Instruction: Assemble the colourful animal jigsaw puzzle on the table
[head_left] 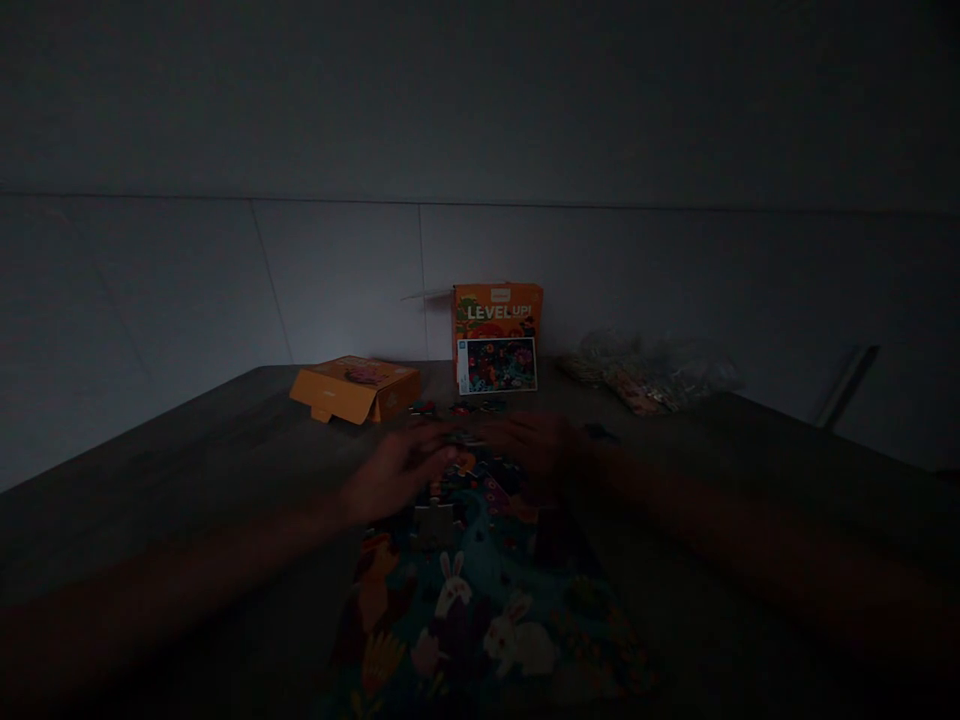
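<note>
A partly joined jigsaw puzzle (480,560) lies on the table, showing white rabbits, flowers and a fox-like animal on dark teal. Over its far end is my left hand (397,465), thumb and fingers curled toward a small greyish puzzle piece (463,437). From the other side my right hand (529,440) reaches in, its fingertips close to the same piece. Dim light and blur hide the right fingers' grip. A gap near the puzzle's upper left shows a grey patch (435,525). Several loose pieces (465,407) lie just beyond my hands.
An orange box (352,385) lies open at the back left. Against the wall stands an orange "LEVEL UP!" box (497,310), with a picture card (499,365) leaning on it. Clear plastic bags of pieces (649,380) rest at the back right. A dark piece (600,432) lies beside my right wrist.
</note>
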